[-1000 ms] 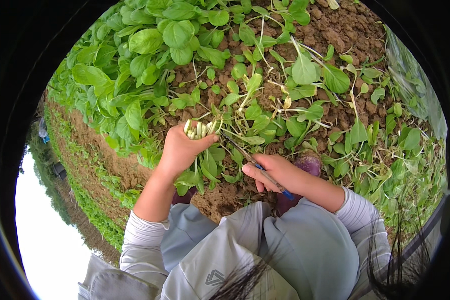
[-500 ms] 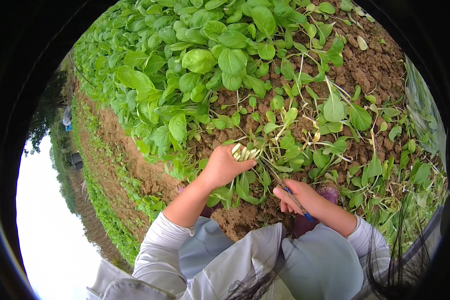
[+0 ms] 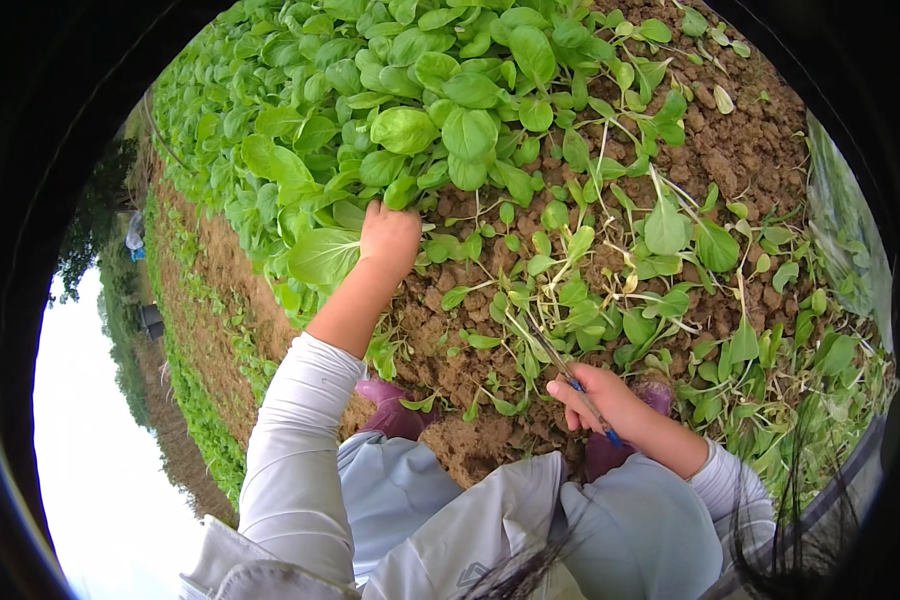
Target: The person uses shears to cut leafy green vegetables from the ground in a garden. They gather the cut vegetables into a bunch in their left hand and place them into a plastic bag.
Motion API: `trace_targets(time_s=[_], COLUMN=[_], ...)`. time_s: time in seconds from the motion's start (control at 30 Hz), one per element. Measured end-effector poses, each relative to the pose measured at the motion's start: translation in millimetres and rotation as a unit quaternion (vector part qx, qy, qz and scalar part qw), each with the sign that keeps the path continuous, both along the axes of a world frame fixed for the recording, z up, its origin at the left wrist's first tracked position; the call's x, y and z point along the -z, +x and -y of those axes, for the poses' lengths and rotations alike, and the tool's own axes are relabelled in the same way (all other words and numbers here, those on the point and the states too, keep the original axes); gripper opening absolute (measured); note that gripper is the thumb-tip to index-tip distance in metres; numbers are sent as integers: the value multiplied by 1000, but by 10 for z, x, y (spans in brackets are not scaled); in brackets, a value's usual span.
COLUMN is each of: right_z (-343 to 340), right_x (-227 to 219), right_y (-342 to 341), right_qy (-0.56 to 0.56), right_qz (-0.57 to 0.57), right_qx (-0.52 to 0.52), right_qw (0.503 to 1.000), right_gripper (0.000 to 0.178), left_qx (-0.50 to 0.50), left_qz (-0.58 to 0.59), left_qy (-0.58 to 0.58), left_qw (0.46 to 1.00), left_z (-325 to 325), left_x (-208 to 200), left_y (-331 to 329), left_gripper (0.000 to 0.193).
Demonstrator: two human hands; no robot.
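Note:
My left hand (image 3: 390,238) reaches far forward at the edge of the dense green bed, back of the hand up and fingers curled down among the leaves. A broad pale-green leaf (image 3: 323,256) of the leafy greens sticks out on its left side, and a pale stem shows on its right. The fingertips are hidden. My right hand (image 3: 610,402) stays low near my knees, closed around a slim dark knife (image 3: 580,392) with blue at its handle end. The blade points up and left, over loose small plants (image 3: 580,310) lying on the soil.
Uprooted and trimmed plants lie over the brown soil (image 3: 740,145) to the right, beside clear plastic sheeting (image 3: 850,220). My purple boots (image 3: 395,410) stand on the near soil. Another row of greens (image 3: 205,425) runs along the left.
My left hand, which held a bunch of pale cut stems near the knife, has moved forward and left into the bed's leaves. The right hand with the knife has stayed almost still.

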State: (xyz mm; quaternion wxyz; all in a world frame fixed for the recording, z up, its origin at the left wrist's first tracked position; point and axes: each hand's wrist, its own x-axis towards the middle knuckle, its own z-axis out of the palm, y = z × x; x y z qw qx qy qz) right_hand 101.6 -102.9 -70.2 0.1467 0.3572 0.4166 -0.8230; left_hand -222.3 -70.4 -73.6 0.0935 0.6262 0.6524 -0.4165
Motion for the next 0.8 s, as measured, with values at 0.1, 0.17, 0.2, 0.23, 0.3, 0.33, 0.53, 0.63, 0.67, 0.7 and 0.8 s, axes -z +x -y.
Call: trace_targets(time_s=[0.1, 0.17, 0.2, 0.23, 0.3, 0.33, 0.53, 0.63, 0.67, 0.7, 0.8], right_z=[-44, -63, -78, -68, -47, -29, -22, -25, -36, -35, -34], right_x=[-44, -85, -91, -91, -57, -57, -86, -104, -130, -128, -109], right_y=[-28, -2, -4, -19, 8, -6, 3, 13, 12, 19, 12], right_qy=[-4, -22, -37, -34, -24, -47, -69, -65, -81, -80, -72], right_qz=[11, 18, 22, 5, 10, 7, 25, 20, 20, 21, 23], right_qx=[-17, -5, -3, -5, -10, -1, -2, 5, 17, 14, 8], right_qw=[1000, 1000, 999, 999, 1000, 999, 997, 998, 996, 996, 997], right_gripper=[32, 32, 31, 31, 31, 32, 34, 34, 34, 34, 33], left_qx=[26, -18, 7, -35, -181, -241, -336, -276, -255, -182, 1], left_qz=[16, 6, 2, 15, 116, 143, 197, 150, 135, 73, -11], left_qy=[78, 52, 51, 56, 106, 129, 68, 61, 65, 50, 46], left_qw=[996, 998, 999, 998, 971, 951, 918, 947, 955, 979, 999], left_z=[153, 104, 119, 127, 41, 67, 208, 326, 347, 365, 360], left_x=[152, 75, 34, -35, -122, -163, -214, 12, 72, 146, 288], left_y=[-376, -370, -392, -431, -394, -445, -600, -577, -524, -425, -290], left_gripper=[17, 20, 25, 27, 21, 21, 25, 23, 22, 18, 21])
